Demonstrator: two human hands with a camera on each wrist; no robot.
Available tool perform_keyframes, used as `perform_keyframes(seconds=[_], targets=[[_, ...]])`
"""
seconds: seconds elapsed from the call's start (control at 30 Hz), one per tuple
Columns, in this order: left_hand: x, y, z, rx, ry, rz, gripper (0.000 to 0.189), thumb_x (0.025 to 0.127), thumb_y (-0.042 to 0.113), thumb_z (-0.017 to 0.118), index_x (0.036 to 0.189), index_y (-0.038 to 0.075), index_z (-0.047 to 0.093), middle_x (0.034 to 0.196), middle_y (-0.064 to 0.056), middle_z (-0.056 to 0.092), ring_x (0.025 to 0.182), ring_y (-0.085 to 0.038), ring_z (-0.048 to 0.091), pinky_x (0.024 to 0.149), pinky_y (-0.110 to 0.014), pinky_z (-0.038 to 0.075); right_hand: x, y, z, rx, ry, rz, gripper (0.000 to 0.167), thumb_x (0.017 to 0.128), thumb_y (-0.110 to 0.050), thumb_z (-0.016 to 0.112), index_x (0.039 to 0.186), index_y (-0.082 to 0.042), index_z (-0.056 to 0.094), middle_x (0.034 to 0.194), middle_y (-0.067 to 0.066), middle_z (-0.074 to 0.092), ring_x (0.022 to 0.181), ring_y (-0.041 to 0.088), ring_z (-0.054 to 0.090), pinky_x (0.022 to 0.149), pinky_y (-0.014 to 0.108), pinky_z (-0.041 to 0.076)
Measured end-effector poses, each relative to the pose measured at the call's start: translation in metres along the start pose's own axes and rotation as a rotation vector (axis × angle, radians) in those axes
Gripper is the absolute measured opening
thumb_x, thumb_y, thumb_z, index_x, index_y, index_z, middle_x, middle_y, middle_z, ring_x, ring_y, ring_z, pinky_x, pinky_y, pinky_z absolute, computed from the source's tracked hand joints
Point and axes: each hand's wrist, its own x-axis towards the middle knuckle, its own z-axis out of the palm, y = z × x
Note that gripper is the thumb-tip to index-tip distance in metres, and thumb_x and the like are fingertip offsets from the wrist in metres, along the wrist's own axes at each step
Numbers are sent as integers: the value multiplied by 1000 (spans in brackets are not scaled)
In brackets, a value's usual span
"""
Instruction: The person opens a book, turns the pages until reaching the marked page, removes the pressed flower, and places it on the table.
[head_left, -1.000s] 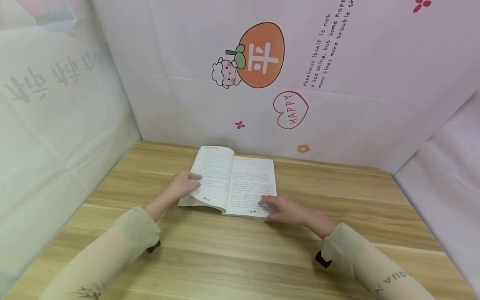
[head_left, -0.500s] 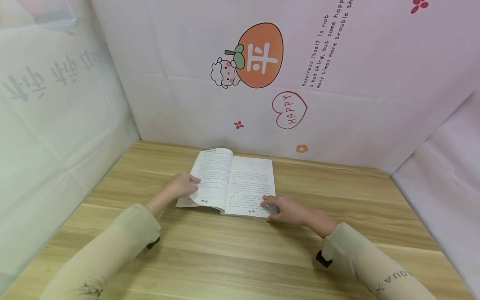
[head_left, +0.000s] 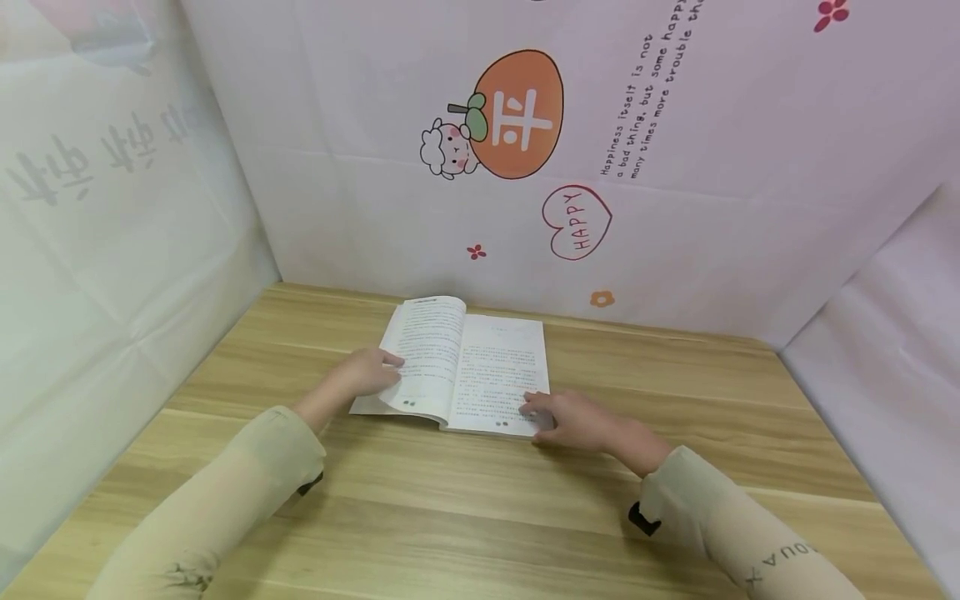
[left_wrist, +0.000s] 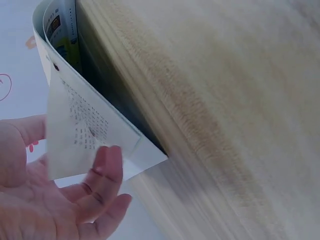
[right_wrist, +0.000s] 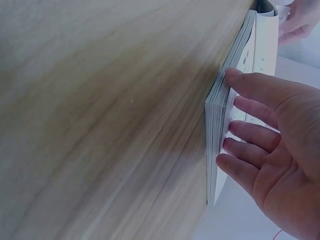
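An open book (head_left: 497, 367) lies on the wooden table, its left-hand leaves arching up from the spine. My left hand (head_left: 365, 372) is at the outer edge of those leaves. In the left wrist view a lifted page (left_wrist: 75, 120) sits between my thumb, which passes behind it, and the curled fingers (left_wrist: 107, 170) in front. My right hand (head_left: 577, 419) rests at the lower right corner of the book. In the right wrist view its fingers (right_wrist: 255, 130) lie loosely bent against the right page, and the thumb tip touches near the edge of the thick page block (right_wrist: 216, 112).
The wooden table (head_left: 465, 517) stretches in front of the book and to both sides. A printed cloth wall (head_left: 360, 208) stands close behind the book, with more white cloth (head_left: 112, 292) at the left and right. Dark bands show under both sleeve cuffs.
The left hand and the leaves it holds have shifted slightly downward since the first frame. The right hand stays at the book's corner, almost unmoved. The head view has drifted a little.
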Motion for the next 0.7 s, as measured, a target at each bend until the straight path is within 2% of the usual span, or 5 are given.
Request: perform_keyframes(seconds=[0.13,0.37,0.47,0.57,0.7], targets=[[-2,1,-1,49,-7,13,44,97,18,59,138,2,63,146,-34,48,99,-34,57,70,-32,43,0,0,1,-1,0,2,44,90,-16,81,130,-3,69,148,20,53,113,21,60,83,33,46],[0,1,0,33,-13,7,48,97,19,58,143,2,60,123,-27,62,65,-17,45,57,-26,37,0,1,1,16,-12,-2,44,91,-15,80,131,-3,68,148,21,52,114,20,58,83,33,46],[-1,5,1,37,-13,8,50,97,21,58,143,-1,58,134,-30,60,88,-26,59,73,-35,48,0,1,0,21,-22,-8,44,91,-15,79,132,-3,68,149,21,51,125,25,57,84,33,45],[-2,10,2,39,-13,14,51,99,23,58,141,-5,57,146,-31,50,118,-38,56,97,-48,48,-1,3,-2,22,-34,-11,44,92,-16,79,133,-4,67,150,20,50,115,27,63,81,32,45],[-2,15,3,27,-14,15,53,99,24,59,140,-10,55,139,-29,57,105,-34,60,92,-44,49,-1,3,-6,10,-52,-8,44,92,-18,79,132,-4,68,150,20,50,107,29,67,80,32,47]])
